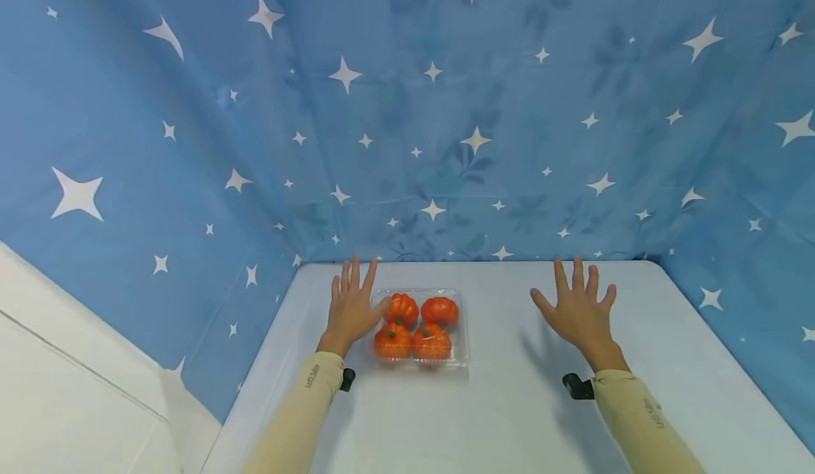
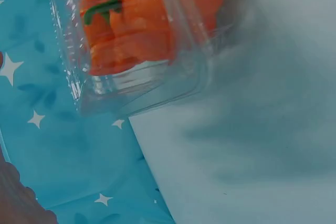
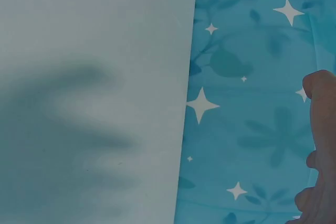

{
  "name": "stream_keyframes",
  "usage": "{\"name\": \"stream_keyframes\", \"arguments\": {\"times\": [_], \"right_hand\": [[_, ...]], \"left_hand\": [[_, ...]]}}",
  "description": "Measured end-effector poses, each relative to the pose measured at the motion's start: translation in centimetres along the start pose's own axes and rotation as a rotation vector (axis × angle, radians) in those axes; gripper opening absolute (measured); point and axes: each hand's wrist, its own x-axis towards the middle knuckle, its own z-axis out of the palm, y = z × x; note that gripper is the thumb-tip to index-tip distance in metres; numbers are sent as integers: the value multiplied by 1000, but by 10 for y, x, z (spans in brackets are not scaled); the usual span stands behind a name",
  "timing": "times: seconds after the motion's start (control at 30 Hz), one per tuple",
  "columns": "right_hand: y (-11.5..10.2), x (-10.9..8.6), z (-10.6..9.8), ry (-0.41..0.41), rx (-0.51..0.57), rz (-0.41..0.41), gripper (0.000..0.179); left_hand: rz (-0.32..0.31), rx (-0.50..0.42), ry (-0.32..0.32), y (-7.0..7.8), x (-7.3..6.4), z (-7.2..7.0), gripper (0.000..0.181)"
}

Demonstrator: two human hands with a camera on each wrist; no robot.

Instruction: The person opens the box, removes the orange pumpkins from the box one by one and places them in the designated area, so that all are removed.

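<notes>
Pumpkins (image 1: 429, 344) in clear box (image 1: 464, 332) on table (image 1: 503, 407), right by left hand (image 1: 350, 313) | right hand (image 1: 580, 314) well apart | both hands' fingers spread, nothing gripped — pre-grab stage, I'd guess | next move probably needs fingers round box

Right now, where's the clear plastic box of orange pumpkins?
In the head view, that box sits on the left half of the white table, the left hand overlapping its left edge.

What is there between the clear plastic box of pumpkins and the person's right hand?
Only bare white tabletop, with a faint shadow nearer the right hand than the clear plastic box; the head view shows this.
</notes>
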Motion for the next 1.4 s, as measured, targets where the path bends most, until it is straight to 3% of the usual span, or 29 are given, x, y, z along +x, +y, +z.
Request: {"name": "stream_keyframes", "arguments": {"times": [0.27, 0.5, 0.8, 1.03, 1.23, 1.4], "right_hand": [[4, -17, 11, -8, 19, -2, 92], [-10, -21, 18, -11, 46, -28, 92], [-22, -24, 22, -2, 76, -47, 90], [-36, -27, 35, -39, 102, -65, 89], [-53, -32, 44, -98, 179, -64, 90], [-66, -38, 51, -126, 245, -74, 87]], "left_hand": [[25, -45, -54, 9, -19, 3, 94], [30, -151, 9, 5, -41, 8, 101], [10, -262, -11, -1, -58, 26, 108], [-67, -389, -34, -8, -77, 44, 121], [-206, -608, -51, -7, -90, 52, 133], [-268, -785, -34, -9, -98, 62, 135]]}}
